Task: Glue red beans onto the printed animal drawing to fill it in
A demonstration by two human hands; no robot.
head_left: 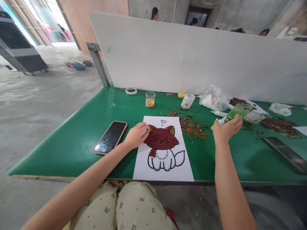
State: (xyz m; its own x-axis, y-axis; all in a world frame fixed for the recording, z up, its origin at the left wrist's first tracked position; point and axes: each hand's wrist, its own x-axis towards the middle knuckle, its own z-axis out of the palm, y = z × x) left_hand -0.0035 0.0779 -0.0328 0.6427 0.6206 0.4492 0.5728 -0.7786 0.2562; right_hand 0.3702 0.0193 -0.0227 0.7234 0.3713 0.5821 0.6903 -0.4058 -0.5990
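Note:
A white sheet [165, 175] lies at the table's front edge, with a black-outlined fox drawing [162, 140]. Dark red grains cover the fox's head and part of its scarf; greenish ones fill its ears. My left hand [137, 134] rests on the sheet's left edge, fingers curled beside the head; a small whitish bit shows at the fingertips, too unclear to name. To the right, above the table, my right hand [226, 127] is closed around a blurred glue bottle [240, 111] with a greenish body and white nozzle. Loose red and green grains [192, 126] lie between sheet and hand.
A phone [111, 137] lies left of the sheet, another dark phone [286, 153] far right. Behind are a cup of corn kernels [150, 99], a tipped clear cup [188, 101], a tape roll [131, 91] and a plastic bag [213, 98]. A white partition [192, 60] stands behind.

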